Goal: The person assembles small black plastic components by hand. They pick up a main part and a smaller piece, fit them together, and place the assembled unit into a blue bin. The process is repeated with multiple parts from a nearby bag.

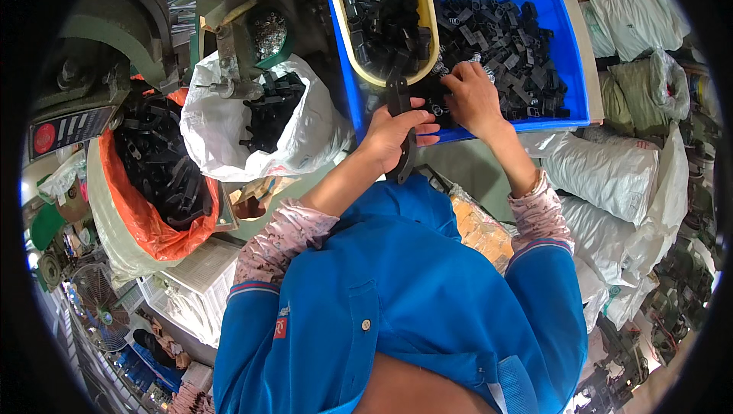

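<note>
My left hand (pixel 389 130) grips a long, curved black part (pixel 399 99), probably plastic or metal, with small holes near its upper end. The part slants over the near rim of a yellow tub (pixel 433 42) filled with black tubular pieces (pixel 375 13). My right hand (pixel 472 96) is down in a blue plastic bin (pixel 575 65), fingers bent towards metal coil springs (pixel 440 65). Whether its fingertips hold a spring is hidden. Many small black blocks (pixel 509 47) fill the bin around and beyond that hand.
To the left, a white woven sack (pixel 212 139) and an orange-lined sack (pixel 172 242) hold black parts. A metal machine fixture (pixel 232 65) overhangs the white sack, beside a green bowl (pixel 274 59) of small metal pieces. Stuffed white sacks (pixel 607 171) crowd the right side.
</note>
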Motion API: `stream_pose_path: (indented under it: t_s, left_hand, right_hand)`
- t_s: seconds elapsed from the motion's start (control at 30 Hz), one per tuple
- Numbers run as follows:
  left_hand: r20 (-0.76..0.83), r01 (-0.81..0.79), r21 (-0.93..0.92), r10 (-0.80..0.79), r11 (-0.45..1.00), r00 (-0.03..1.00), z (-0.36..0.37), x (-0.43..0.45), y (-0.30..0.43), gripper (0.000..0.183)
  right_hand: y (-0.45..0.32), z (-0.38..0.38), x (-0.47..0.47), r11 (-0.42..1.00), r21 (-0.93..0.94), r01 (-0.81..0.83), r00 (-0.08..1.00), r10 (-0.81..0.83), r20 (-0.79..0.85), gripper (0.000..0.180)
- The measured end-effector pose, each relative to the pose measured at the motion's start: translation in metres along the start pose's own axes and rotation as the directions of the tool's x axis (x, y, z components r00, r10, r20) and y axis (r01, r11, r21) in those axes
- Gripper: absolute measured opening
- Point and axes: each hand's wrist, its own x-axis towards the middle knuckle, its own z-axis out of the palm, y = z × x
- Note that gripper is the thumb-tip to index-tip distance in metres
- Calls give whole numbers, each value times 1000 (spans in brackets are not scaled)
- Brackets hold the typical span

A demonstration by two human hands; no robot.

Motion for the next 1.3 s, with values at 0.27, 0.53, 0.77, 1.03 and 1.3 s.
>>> stream_pose_path:
  t_s: [0.27, 0.53, 0.77, 1.03, 1.3]
  left_hand:
    - [-4, 20, -84, -20, 996, 1000, 1, -3, -1, 41]
    - [127, 79, -302, -42, 950, 991, -2, -17, -1, 30]
    - [5, -194, -80, 195, 978, 981, -23, -36, 9, 18]
    - [10, -195, -77, 197, 978, 980, -27, -46, 14, 21]
    - [158, -198, 51, 188, 979, 969, -21, -36, 12, 26]
  right_hand:
    - [1, -15, 0, 980, 162, 117, 992, -122, 27, 31]
    - [-69, -43, -41, 845, 523, -115, 943, 259, -210, 34]
    - [-40, -65, -46, 845, 426, -323, 920, 386, -69, 20]
    - [-7, -61, -42, 881, 163, -444, 874, 385, 296, 15]
    - [19, -48, -42, 466, 689, -555, 824, 421, 379, 13]
